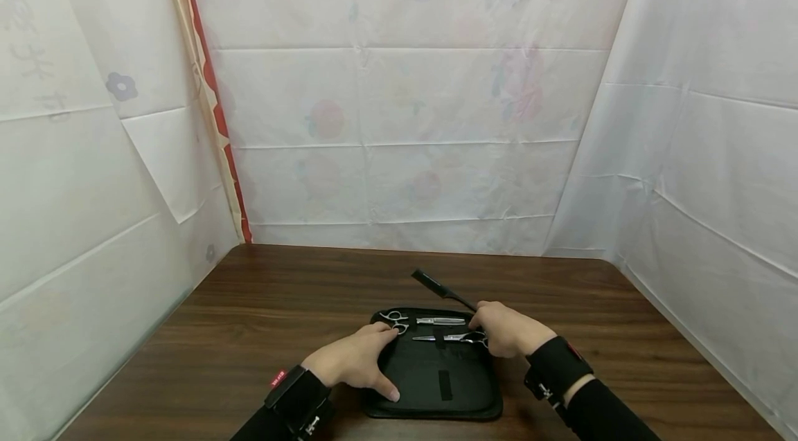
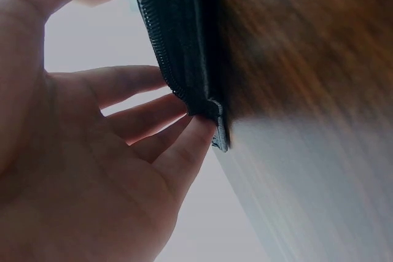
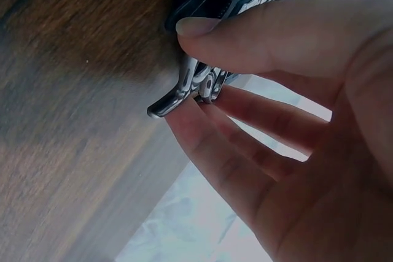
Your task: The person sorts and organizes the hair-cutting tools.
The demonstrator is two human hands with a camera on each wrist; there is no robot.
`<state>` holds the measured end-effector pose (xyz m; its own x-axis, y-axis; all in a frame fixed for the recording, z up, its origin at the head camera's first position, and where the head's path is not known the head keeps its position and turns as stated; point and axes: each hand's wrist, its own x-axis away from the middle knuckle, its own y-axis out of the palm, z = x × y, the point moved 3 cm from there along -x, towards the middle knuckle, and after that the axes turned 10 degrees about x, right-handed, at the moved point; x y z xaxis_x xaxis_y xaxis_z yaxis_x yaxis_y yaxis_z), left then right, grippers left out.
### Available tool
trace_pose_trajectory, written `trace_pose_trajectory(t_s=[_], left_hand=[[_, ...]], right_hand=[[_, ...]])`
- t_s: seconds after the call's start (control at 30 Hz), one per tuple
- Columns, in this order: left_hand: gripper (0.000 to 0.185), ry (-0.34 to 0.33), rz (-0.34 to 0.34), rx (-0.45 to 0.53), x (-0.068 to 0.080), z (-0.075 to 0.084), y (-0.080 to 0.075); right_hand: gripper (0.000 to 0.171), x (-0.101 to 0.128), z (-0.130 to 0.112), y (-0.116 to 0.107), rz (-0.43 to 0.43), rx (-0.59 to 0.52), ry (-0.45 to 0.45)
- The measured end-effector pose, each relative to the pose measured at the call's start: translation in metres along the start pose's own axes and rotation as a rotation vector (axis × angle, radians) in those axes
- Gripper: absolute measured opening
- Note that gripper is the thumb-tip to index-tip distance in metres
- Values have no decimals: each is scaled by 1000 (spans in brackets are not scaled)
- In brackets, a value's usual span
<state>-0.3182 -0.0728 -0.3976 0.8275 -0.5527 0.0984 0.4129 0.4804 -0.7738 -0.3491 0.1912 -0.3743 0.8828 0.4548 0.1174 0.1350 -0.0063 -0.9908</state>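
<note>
Head view: an open black zip case [image 1: 436, 385] lies on the brown desk [image 1: 249, 316], near the desk's front edge, with wide bare wood to the left, right and behind the case. The left hand [image 1: 355, 361] rests on the case's left edge, fingers fairly straight and touching the zipper rim [image 2: 178, 72]. The right hand [image 1: 508, 330] sits at the case's right edge, thumb and fingers pinching the metal handle of the lower scissors [image 1: 449, 338]. A second pair of scissors [image 1: 424, 320] lies just behind them inside the case. A black comb [image 1: 439, 289] juts over the case's rear edge
</note>
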Motion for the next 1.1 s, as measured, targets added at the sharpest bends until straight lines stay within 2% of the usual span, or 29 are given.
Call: trace_pose_trajectory(t_s=[0.7,1.1], left_hand=[[100,-4,-3,10,1,0,0],[100,-12,1,0,1,1,-1]], right_hand=[[38,-3,-1,1,7,-39,-14],[39,-5,-4,2,-1,-33,11]])
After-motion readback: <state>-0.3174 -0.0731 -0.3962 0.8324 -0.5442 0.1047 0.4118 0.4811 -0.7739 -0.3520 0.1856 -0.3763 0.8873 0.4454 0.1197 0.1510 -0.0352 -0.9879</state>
